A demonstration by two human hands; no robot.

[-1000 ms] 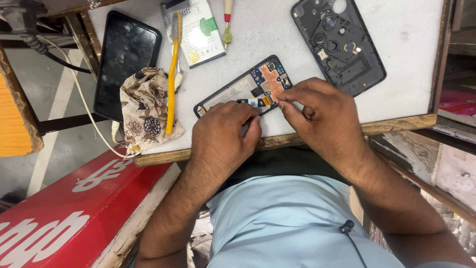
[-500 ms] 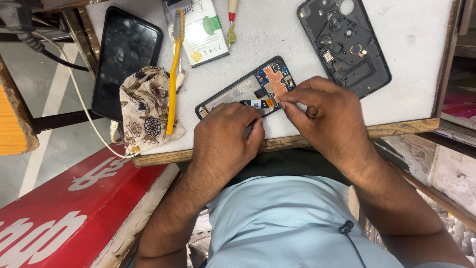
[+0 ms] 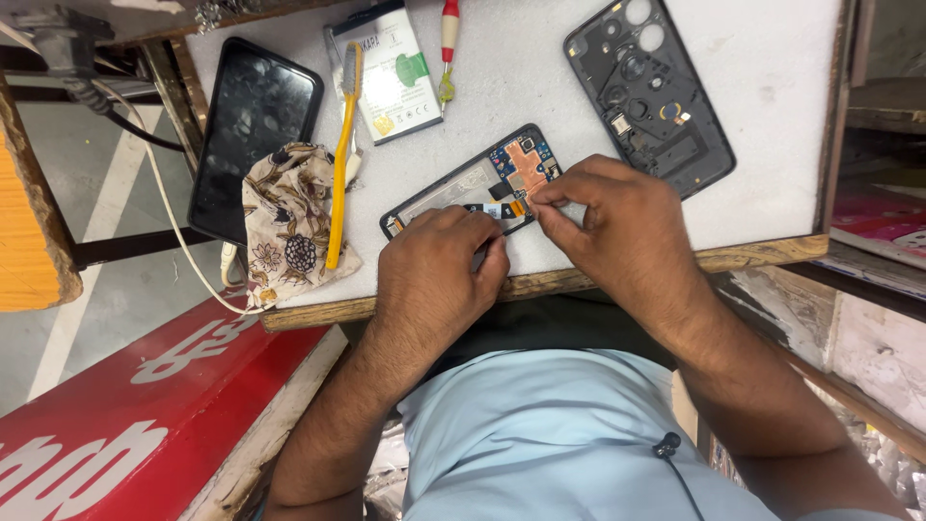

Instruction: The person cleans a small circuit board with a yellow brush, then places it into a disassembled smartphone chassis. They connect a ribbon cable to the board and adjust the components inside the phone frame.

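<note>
**Opened phone worked on at bench edge**

An opened phone (image 3: 473,183), its back removed and a copper-coloured plate w/ blue circuit board exposed, is seen lying tilted on the white work mat (image 3: 752,87), near the mat's front edge. The left hand (image 3: 434,265) is rested on the phone's lower edge, fingers curled; whether anything is pinched there cannot be told. The right hand (image 3: 617,217) is set at approx. 3 o'clock of the phone, thumb and forefinger closed in a narrow pinch on a small part at the board's edge; the part itself is too small to identify.

At 1 o'clock from the phone, a black rear housing (image 3: 651,92) w/ camera cut-outs is laid, well apart. At 11 o'clock a flat battery (image 3: 386,68) is placed, w/ a red-handled tool (image 3: 449,39) just beside it. At 9 o'clock a yellow toothbrush (image 3: 342,154) is propped across a patterned cloth (image 3: 285,227), and a black screen panel (image 3: 246,125) is seen beyond, overhanging the mat's edge.
</note>
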